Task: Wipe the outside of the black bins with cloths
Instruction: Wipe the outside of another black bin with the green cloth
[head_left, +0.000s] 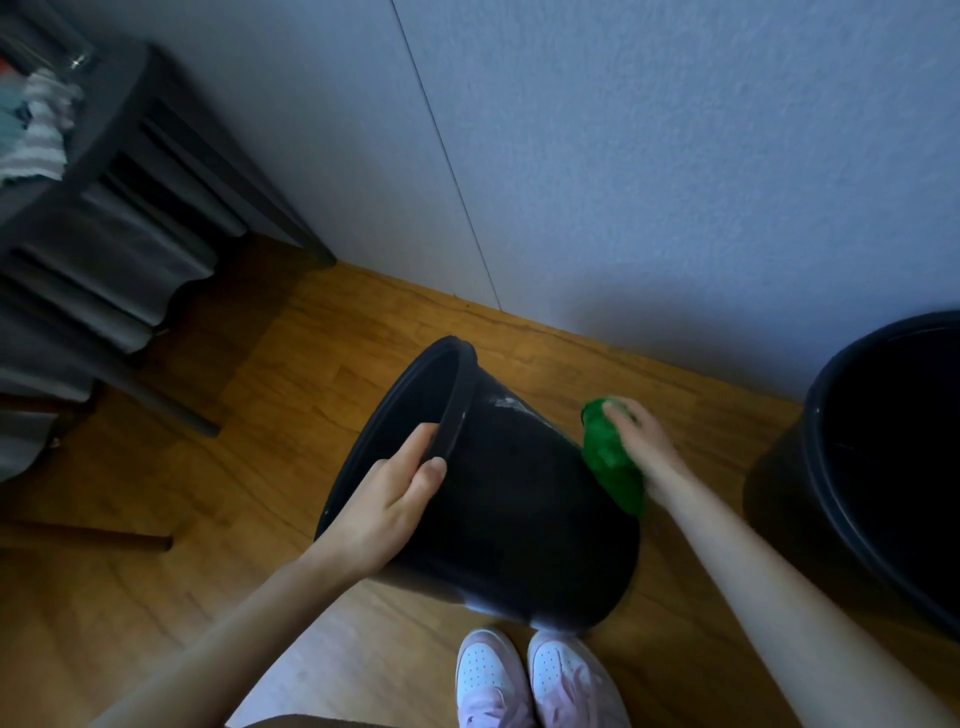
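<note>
Bin (509, 509), tilted: left hand (387, 499) grips rim at 10 o'clock, apparently steadying it; right hand (641, 441), fingers (618, 415) flat, presses cloth (608, 462) on wall at 2 o'clock, wiping.

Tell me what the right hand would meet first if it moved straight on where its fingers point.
The right hand, pressing the green cloth on the tilted black bin, points toward the wall. Beyond the cloth the way looks free above the floor, so probably the wall first, though depth is unclear.
</note>
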